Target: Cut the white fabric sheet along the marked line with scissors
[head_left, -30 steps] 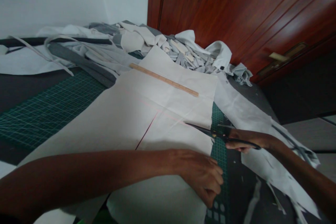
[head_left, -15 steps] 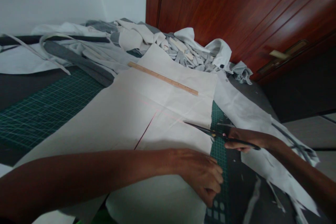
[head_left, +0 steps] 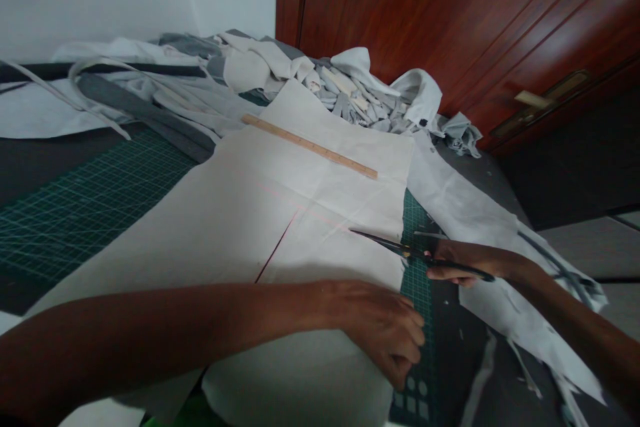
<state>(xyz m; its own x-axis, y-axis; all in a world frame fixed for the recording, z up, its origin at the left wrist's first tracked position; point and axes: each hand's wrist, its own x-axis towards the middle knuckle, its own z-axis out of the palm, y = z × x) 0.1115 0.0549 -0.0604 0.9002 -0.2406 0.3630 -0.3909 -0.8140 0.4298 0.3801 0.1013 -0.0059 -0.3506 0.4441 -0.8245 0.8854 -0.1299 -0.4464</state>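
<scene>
Head view. The cloth (head_left: 200,233), pale and broad, lies in the middle of the table (head_left: 450,340), over a green mat (head_left: 100,193) that shows at left and in a narrow band at right. The right hand (head_left: 453,263), just beyond the cloth's right edge, is closed around the handles of the scissors (head_left: 414,254); their blades point left over the cloth, and whether they are parted cannot be told. The left hand (head_left: 383,327) rests nearer, at the same edge, knuckles up and fingers curled; whether it grips the cloth cannot be told. The left forearm crosses the near part of the cloth, hiding a band of it and meeting the near end of a dark red line (head_left: 275,250). A wooden ruler (head_left: 310,147) lies across the far part, well apart from both hands. Scraps (head_left: 350,103) are heaped along the far edge, before a door (head_left: 400,13); a grey strip (head_left: 145,107) and pale bands lie far left. A white piece (head_left: 470,207) extends down the right side, partly hidden by the right hand and forearm.
</scene>
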